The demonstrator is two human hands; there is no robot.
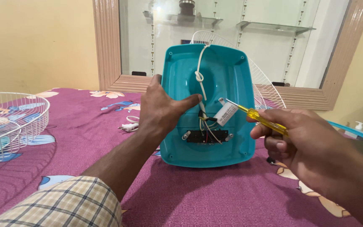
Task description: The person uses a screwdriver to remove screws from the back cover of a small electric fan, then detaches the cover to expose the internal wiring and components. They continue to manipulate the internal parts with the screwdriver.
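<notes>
A teal plastic fan base (223,80) stands tilted on its edge on the bed, its hollow underside facing me. My left hand (161,110) grips its left rim, thumb inside the shell. A knotted white cord (200,77) runs down the hollow to a white capacitor (225,113), coloured wires and a black switch block (206,136). My right hand (299,136) holds a yellow-handled screwdriver (260,118), its metal tip touching a screw near the capacitor.
A white wire fan guard (11,122) lies at the left on the purple flowered bedsheet (215,197). A second wire guard (265,90) leans behind the base. A white plug (130,125) lies by my left wrist. A mirror frame (106,42) lines the wall.
</notes>
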